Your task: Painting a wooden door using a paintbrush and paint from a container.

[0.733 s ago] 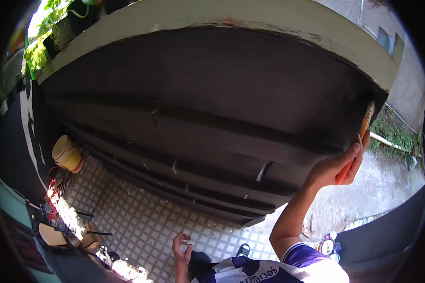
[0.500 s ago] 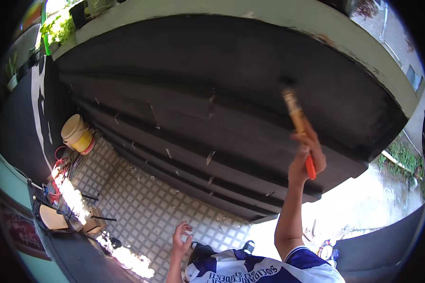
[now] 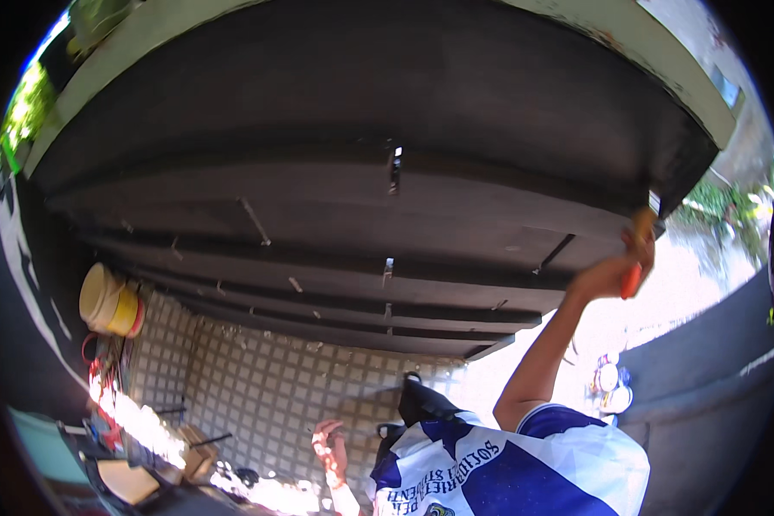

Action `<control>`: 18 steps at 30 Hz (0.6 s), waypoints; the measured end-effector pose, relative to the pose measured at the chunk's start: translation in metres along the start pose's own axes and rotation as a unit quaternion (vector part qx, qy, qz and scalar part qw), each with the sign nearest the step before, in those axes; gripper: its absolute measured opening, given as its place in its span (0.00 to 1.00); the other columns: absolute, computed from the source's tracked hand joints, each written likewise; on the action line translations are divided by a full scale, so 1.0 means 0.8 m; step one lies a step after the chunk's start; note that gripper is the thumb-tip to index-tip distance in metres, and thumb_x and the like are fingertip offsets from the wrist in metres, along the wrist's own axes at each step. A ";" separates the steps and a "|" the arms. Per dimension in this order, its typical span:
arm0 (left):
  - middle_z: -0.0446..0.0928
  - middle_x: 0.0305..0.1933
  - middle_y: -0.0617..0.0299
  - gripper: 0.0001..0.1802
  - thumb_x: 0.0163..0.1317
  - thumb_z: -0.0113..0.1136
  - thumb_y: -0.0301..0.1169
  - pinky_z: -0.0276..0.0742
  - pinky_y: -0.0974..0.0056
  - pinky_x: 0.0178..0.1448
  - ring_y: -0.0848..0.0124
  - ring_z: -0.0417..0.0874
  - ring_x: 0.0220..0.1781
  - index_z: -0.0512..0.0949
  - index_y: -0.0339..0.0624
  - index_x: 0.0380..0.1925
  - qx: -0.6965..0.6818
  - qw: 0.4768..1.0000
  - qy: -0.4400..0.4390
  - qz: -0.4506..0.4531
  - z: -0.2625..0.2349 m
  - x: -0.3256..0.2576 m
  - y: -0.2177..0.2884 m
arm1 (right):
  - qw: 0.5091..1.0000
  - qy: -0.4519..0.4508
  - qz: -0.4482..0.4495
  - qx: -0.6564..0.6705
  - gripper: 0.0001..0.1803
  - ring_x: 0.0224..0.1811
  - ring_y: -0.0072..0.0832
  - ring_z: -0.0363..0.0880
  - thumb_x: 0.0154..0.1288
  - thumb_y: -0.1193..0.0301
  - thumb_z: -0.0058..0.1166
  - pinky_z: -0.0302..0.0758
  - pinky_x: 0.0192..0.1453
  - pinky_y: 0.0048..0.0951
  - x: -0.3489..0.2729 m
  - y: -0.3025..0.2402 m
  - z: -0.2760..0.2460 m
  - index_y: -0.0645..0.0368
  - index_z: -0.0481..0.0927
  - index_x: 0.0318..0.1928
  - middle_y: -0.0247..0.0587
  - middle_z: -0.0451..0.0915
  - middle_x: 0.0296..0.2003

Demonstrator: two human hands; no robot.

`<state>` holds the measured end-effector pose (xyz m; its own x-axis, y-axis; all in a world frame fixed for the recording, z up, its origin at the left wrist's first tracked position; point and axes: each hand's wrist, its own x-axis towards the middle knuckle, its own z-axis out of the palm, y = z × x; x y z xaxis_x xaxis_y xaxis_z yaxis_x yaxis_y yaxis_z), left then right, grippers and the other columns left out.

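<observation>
My right hand point(image 3: 625, 265) is closed around the handle of a paintbrush point(image 3: 642, 228) with an orange end and a yellowish shaft. The brush points up to the right end of a dark, stepped wall point(image 3: 387, 95) with horizontal ledges. Its head is close to the wall's right edge; whether the bristles touch is too small to tell. Down at my side, my left hand point(image 3: 329, 443) hangs over the tiled floor with its fingers loosely bent and apart, holding nothing.
A cream and yellow bucket point(image 3: 109, 301) stands by the left end of the wall. Below it lie red cords point(image 3: 103, 400) and a small wooden box point(image 3: 199, 451). Several paint cans point(image 3: 612, 391) stand at the right. Checkered tiles point(image 3: 258, 378) cover the floor.
My right hand has carried the paintbrush rightward and down, from the wall's upper middle right to its right edge. My body and the view have shifted; the left hand still hangs low.
</observation>
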<state>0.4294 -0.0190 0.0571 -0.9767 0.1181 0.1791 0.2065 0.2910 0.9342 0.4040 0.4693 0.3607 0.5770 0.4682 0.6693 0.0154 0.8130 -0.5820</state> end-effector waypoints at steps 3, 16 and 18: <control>0.78 0.43 0.57 0.15 0.48 0.52 0.19 0.75 0.66 0.40 0.66 0.79 0.42 0.84 0.40 0.35 0.022 0.987 -0.022 -0.160 -0.001 0.049 0.042 | 0.996 -0.087 -0.014 -0.012 0.09 0.36 0.29 0.82 0.69 0.75 0.56 0.79 0.40 0.27 -0.051 -0.046 0.023 0.65 0.80 0.47 0.46 0.82 0.45; 0.80 0.42 0.60 0.20 0.44 0.50 0.15 0.64 0.74 0.29 0.79 0.74 0.31 0.82 0.39 0.38 -0.049 0.932 -0.347 0.097 0.054 0.262 0.054 | 0.962 -0.028 0.146 0.227 0.17 0.24 0.31 0.84 0.74 0.65 0.47 0.79 0.23 0.20 -0.113 -0.071 0.024 0.71 0.79 0.42 0.61 0.83 0.39; 0.81 0.41 0.60 0.18 0.45 0.51 0.15 0.63 0.74 0.28 0.79 0.73 0.29 0.83 0.39 0.36 -0.027 0.913 -0.383 0.138 0.061 0.282 0.052 | 0.993 0.070 0.073 0.061 0.16 0.24 0.29 0.83 0.75 0.66 0.47 0.80 0.27 0.22 -0.072 -0.057 0.015 0.70 0.79 0.43 0.57 0.84 0.38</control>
<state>0.2205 0.0664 0.1210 -0.5557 0.8156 0.1609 0.4159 0.1051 0.9033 0.3603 0.4092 0.3539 0.6733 0.5388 0.5063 -0.1717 0.7800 -0.6018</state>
